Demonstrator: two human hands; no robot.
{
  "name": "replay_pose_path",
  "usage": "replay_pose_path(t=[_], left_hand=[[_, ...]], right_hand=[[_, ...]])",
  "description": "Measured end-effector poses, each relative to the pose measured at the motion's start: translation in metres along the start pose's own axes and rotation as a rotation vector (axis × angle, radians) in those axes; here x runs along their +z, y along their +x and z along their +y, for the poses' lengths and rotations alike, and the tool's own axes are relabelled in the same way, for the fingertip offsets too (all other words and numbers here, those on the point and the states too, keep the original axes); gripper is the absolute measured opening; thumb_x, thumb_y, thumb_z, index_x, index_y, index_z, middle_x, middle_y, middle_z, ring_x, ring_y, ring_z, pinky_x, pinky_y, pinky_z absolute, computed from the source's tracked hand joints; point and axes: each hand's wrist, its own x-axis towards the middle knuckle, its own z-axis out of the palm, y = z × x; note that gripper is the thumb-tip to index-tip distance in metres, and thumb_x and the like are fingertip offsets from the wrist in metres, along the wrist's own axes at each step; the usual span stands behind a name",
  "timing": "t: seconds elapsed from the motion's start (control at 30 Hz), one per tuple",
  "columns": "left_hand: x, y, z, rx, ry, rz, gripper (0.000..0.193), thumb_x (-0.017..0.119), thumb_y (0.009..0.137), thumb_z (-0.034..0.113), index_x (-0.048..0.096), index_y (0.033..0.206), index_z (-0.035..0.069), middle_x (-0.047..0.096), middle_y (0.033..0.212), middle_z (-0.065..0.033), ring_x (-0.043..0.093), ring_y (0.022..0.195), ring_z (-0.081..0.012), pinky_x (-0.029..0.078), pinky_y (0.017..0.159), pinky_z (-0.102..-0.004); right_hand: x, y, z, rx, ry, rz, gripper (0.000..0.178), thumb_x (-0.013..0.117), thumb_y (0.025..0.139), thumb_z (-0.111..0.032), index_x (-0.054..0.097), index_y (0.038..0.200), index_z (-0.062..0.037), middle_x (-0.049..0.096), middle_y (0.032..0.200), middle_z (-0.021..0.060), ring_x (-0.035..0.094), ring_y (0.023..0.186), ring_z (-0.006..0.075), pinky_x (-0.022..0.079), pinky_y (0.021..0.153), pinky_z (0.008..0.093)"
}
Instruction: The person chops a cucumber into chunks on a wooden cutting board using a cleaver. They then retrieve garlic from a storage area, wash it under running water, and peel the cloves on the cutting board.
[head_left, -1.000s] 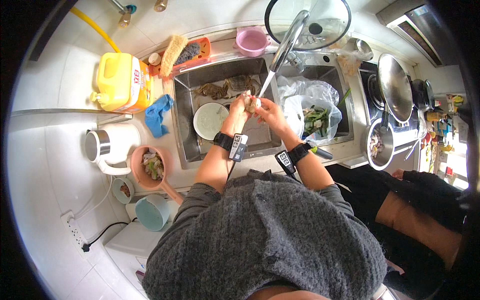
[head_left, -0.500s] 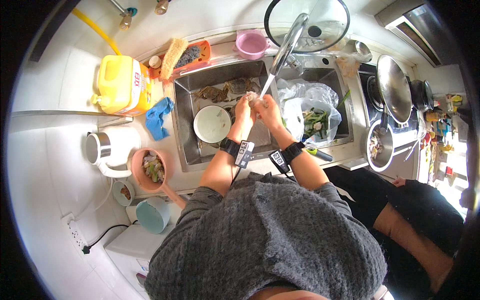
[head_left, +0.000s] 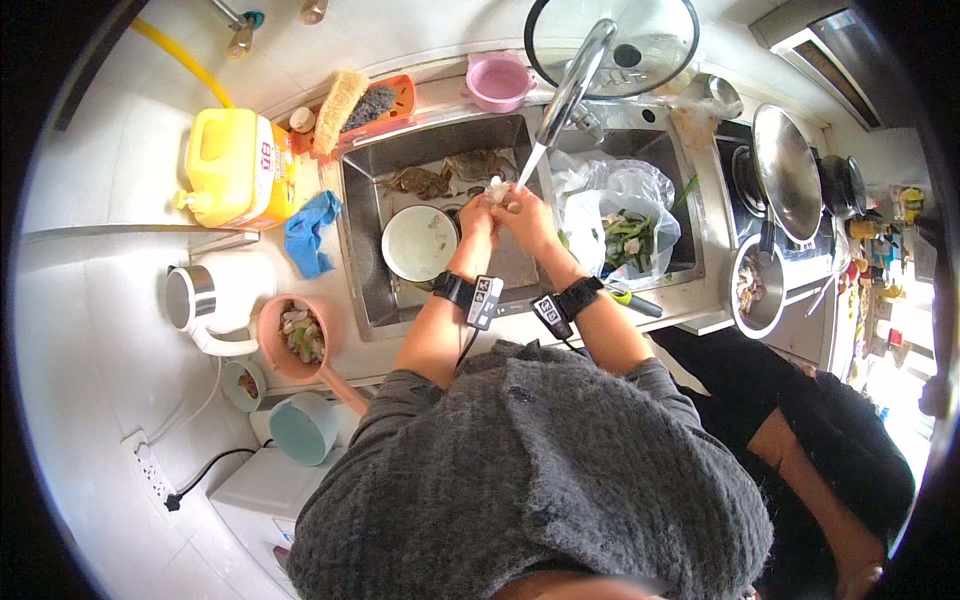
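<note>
One pale lump [head_left: 498,190] at the running tap [head_left: 577,85].
My left hand [head_left: 478,222] and right hand [head_left: 530,218] grip it together; bowl [head_left: 420,243] near, in sink [head_left: 368,255].

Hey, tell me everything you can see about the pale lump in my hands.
The pale lump looks whitish and knobbly; what it is made of is unclear. Held over the left basin between the left hand and the right hand, which partly hide it, it is by the lower end of the water stream.

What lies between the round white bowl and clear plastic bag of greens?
Head view: left hand and right hand holding a small whitish piece above the steel sink.
</note>
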Motion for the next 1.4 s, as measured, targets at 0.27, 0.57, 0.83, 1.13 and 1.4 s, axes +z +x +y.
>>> replay_pose_path(t=[0.27,0.57,0.83,1.13,1.4], left_hand=[[-0.027,0.000,0.001,0.021,0.680,-0.265,0.018,0.062,0.085,0.009,0.062,0.102,0.004,0.062,0.098,-0.0066,0.060,0.075,-0.0152,0.049,0.062,-0.0286],[-0.045,-0.001,-0.001,-0.028,1.091,-0.404,0.049,0.057,0.089,0.038,0.057,0.117,-0.002,0.052,0.118,-0.0147,0.054,0.105,-0.0243,0.046,0.087,-0.0362],[-0.050,-0.005,0.006,0.032,2.004,-0.157,0.065,0.052,0.089,0.042,0.029,0.146,0.019,0.013,0.153,-0.0233,0.033,0.129,-0.0492,0.038,0.101,-0.0502],[-0.048,0.009,0.025,-0.023,2.285,-0.321,0.069,0.063,0.082,0.021,0.033,0.144,0.027,0.024,0.147,-0.0193,0.042,0.124,-0.0441,0.039,0.095,-0.0627],[-0.066,0.018,-0.001,0.093,1.986,-0.345,0.031,0.063,0.081,0.020,0.065,0.112,0.017,0.045,0.134,-0.0188,0.043,0.124,-0.0382,0.043,0.089,-0.0579]], right_hand=[[-0.028,0.009,0.003,0.263,0.691,-0.262,0.023,0.068,0.079,-0.019,0.065,0.093,-0.0014,0.063,0.074,0.0035,0.058,0.060,0.0091,0.043,0.046,0.0246],[-0.014,0.008,0.035,0.168,0.172,-0.062,0.028,0.067,0.074,-0.019,0.066,0.098,-0.0037,0.068,0.079,0.0108,0.064,0.066,0.0178,0.049,0.057,0.0326],[-0.006,0.032,0.038,0.229,0.170,-0.052,0.028,0.067,0.075,-0.019,0.067,0.100,-0.0055,0.062,0.066,0.0047,0.055,0.048,0.0112,0.044,0.045,0.0265],[0.022,0.032,0.028,0.477,0.042,-0.182,0.034,0.063,0.077,-0.033,0.068,0.099,-0.0075,0.068,0.091,0.0189,0.067,0.082,0.0322,0.051,0.074,0.0410],[0.026,0.050,0.035,0.274,0.037,-0.001,0.027,0.065,0.079,-0.028,0.066,0.097,-0.0080,0.064,0.068,0.0067,0.063,0.057,0.0158,0.049,0.051,0.0313]])
